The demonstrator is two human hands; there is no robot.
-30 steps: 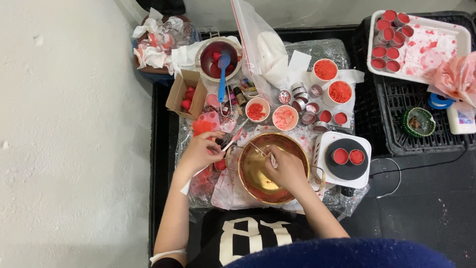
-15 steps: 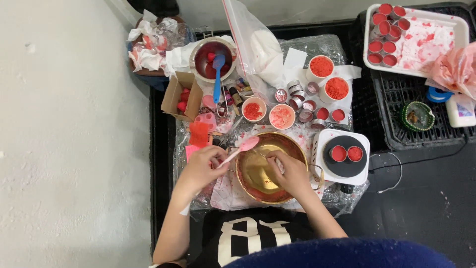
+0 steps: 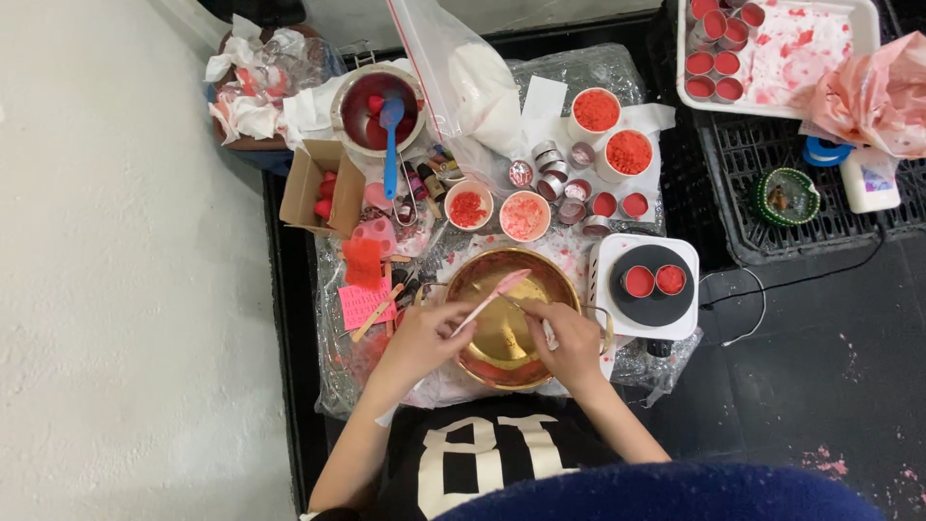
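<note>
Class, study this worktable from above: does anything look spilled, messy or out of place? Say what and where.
Yes. Red splashes stain the white tray at the top right, and pink specks dot the dark floor at the lower right. Crumpled stained tissues pile up at the top left. The gold bowl under the hands sits upright, nothing tipped.

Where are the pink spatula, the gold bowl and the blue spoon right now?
pink spatula (image 3: 506, 284): head view, on its pink blade.
gold bowl (image 3: 502, 338): head view, on its bare inner floor.
blue spoon (image 3: 390, 145): head view, on its handle.

one gold bowl, perhaps four cups
</note>
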